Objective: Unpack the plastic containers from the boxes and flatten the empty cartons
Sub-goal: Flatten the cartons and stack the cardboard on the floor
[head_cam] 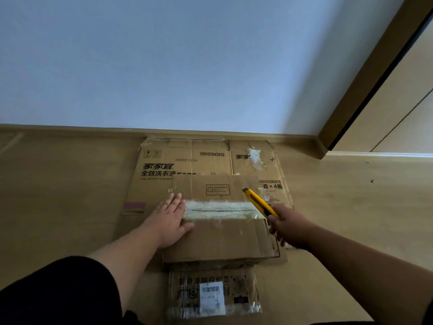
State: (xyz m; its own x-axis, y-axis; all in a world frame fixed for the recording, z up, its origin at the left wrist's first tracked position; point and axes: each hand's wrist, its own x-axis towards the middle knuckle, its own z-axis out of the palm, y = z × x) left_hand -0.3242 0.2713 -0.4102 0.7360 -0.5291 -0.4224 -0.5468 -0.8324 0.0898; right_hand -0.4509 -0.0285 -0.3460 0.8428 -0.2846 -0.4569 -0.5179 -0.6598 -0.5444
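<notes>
One carton [178, 165] is already lying flat on the floor [58, 184] by the wall, while the sealed box [222, 238] atop it is awaiting cutting, left hand [168, 221] pressing spread-fingered, right hand [289, 227] gripping the knife [260, 202]; containers unseen.

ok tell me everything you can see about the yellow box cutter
The yellow box cutter is a slim utility knife with a plastic-looking yellow body, a dark slider section near the grip and a grey metal tip end. The right hand grips its rear end, so that part is hidden. It is angled up and away from the person, tip raised just past the right end of the taped seam on the closed cardboard box. Whether any blade is extended cannot be told.
</notes>
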